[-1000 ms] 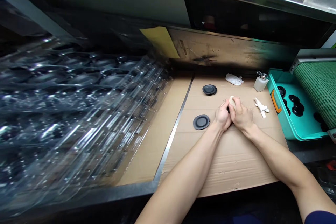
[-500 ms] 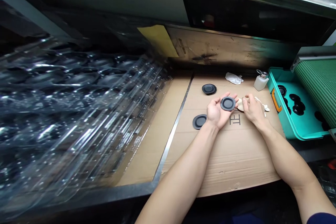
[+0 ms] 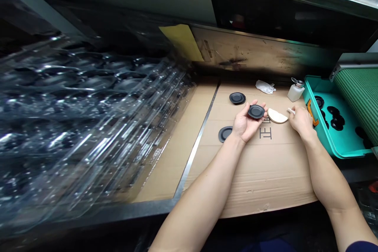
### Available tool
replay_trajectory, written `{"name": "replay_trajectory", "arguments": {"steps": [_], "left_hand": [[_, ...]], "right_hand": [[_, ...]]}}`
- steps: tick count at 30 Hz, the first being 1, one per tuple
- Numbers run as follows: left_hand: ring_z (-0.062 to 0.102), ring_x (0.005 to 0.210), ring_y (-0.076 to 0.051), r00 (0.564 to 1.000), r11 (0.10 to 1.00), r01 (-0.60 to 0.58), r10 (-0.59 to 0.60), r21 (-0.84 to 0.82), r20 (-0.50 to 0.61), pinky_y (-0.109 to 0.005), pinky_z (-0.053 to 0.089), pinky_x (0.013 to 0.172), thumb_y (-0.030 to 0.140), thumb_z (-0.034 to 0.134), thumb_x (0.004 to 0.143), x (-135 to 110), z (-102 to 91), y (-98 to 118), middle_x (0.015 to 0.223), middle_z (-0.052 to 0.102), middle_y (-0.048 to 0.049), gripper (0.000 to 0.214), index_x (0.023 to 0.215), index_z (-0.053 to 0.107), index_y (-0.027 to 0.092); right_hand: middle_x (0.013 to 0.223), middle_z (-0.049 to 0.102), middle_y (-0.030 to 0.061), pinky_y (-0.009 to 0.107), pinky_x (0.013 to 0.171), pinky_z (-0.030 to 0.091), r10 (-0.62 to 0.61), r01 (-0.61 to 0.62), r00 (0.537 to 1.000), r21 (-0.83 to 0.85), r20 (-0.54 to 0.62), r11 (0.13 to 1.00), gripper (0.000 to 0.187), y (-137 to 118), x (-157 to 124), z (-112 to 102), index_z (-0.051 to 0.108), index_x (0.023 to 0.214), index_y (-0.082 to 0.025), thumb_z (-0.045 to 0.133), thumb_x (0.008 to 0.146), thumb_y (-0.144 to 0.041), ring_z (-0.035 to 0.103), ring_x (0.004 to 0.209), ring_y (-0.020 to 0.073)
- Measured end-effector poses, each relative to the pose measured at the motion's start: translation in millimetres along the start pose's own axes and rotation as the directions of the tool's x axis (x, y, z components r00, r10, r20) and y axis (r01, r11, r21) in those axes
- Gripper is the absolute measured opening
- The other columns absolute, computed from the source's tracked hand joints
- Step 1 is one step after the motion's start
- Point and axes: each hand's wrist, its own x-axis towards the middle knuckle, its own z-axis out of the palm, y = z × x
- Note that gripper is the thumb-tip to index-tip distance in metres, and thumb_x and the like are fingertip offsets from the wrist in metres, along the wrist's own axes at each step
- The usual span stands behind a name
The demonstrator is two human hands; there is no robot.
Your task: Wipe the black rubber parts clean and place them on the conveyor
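Observation:
My left hand (image 3: 245,125) is palm up, with a black oval dish-shaped part (image 3: 256,112) lying on its fingers, steadied by the thumb. To the right, my right hand (image 3: 301,120) is closed in a pinch over the cardboard; a small white stick-like tip (image 3: 291,111) pokes out of its fingers, its kind unclear. Between the hands lies a cream half-round pad (image 3: 277,116). One similar black part (image 3: 237,98) rests on the cardboard beyond my left hand. Another black part (image 3: 225,134) is partly covered by that hand.
Clear plastic trays (image 3: 97,126) with black parts are stacked at left. A crumpled white tissue (image 3: 265,87) and a white pump bottle (image 3: 295,91) stand at the back. At right, a teal bin (image 3: 348,150) holds several black parts beside a green conveyor belt (image 3: 358,90).
My right hand has moved right, off the cream pad, which now shows in full view. The small white tip appears in its fingers. My left hand has tilted the black part slightly.

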Motion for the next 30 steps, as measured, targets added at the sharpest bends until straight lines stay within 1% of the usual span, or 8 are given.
{"name": "replay_trajectory", "arguments": {"steps": [3,6,10,13,17,23,28,30], "left_hand": [[0.074,0.089,-0.022,1.0,0.993,-0.001,0.001,0.12,0.0,-0.027,0.055,0.062,0.054,0.054,0.102,1,-0.2,-5,0.121,0.073,-0.0144,0.042,0.126,0.064,0.021],[0.068,0.066,-0.018,0.999,0.97,0.04,-0.031,0.239,-0.042,-0.023,0.043,0.047,0.061,0.044,0.103,2,-0.6,-11,0.105,0.076,-0.0173,0.053,0.115,0.067,0.014],[0.062,0.055,-0.018,0.997,0.96,0.071,-0.057,0.272,-0.059,-0.025,0.04,0.041,0.045,0.026,0.107,2,1.7,-15,0.081,0.073,-0.0157,0.054,0.097,0.067,0.01],[0.06,0.05,-0.017,0.997,0.947,0.05,-0.028,0.318,-0.073,-0.024,0.04,0.04,0.035,0.031,0.105,1,3.6,-19,0.066,0.066,-0.0071,0.042,0.084,0.062,0.015],[0.053,0.046,-0.013,0.981,0.904,-0.018,0.1,0.426,-0.169,-0.022,0.044,0.042,0.03,0.043,0.102,2,3.1,-30,0.056,0.055,0.0013,0.03,0.075,0.053,0.02],[0.053,0.046,-0.014,0.965,0.82,-0.076,0.203,0.567,-0.164,-0.024,0.044,0.044,0.03,0.047,0.1,5,-0.5,-40,0.056,0.055,0.0014,0.031,0.071,0.054,0.021],[0.053,0.044,-0.015,0.968,0.78,-0.105,0.223,0.617,-0.117,-0.025,0.043,0.044,0.03,0.046,0.1,10,-8.8,-42,0.054,0.055,0.0016,0.033,0.069,0.053,0.022],[0.054,0.044,-0.015,0.975,0.8,-0.097,0.196,0.593,-0.105,-0.025,0.044,0.045,0.032,0.05,0.099,13,-13.9,-43,0.053,0.055,0.0019,0.031,0.069,0.055,0.022]], "right_hand": [[0.108,0.071,0.0142,0.035,0.081,0.045,-0.069,0.086,0.993,0.197,-0.091,0.977,0.023,-6,0,1,0.062,0.111,-0.017,0.047,0.093,-0.018,0.066,0.099,0.0287],[0.101,0.07,0.0091,0.032,0.077,0.045,-0.194,0.244,0.967,0.386,-0.163,0.89,0.02,-21,-9,4,0.058,0.108,-0.019,0.043,0.095,-0.021,0.065,0.091,0.0243],[0.1,0.069,0.0072,0.029,0.082,0.047,-0.366,0.428,0.904,0.493,-0.222,0.758,0.018,-43,-26,8,0.059,0.099,-0.021,0.044,0.1,-0.031,0.064,0.092,0.0208],[0.106,0.069,0.008,0.028,0.087,0.049,-0.436,0.486,0.873,0.475,-0.221,0.733,0.022,-51,-33,11,0.062,0.104,-0.021,0.045,0.103,-0.033,0.065,0.097,0.0199],[0.112,0.069,0.0077,0.027,0.09,0.048,-0.48,0.517,0.856,0.362,-0.193,0.776,0.026,-54,-38,15,0.065,0.111,-0.022,0.042,0.106,-0.033,0.064,0.102,0.0198],[0.113,0.07,0.0085,0.029,0.093,0.046,-0.461,0.497,0.865,0.206,-0.2,0.843,0.031,-57,-41,16,0.067,0.112,-0.022,0.038,0.108,-0.031,0.062,0.106,0.0211],[0.111,0.07,0.0089,0.028,0.095,0.046,-0.498,0.533,0.845,0.224,-0.196,0.816,0.031,-58,-42,15,0.069,0.11,-0.021,0.039,0.107,-0.03,0.064,0.106,0.0202],[0.11,0.071,0.0086,0.027,0.093,0.047,-0.476,0.513,0.857,0.244,-0.196,0.823,0.031,-58,-42,16,0.069,0.109,-0.021,0.04,0.106,-0.03,0.065,0.103,0.0199]]}}
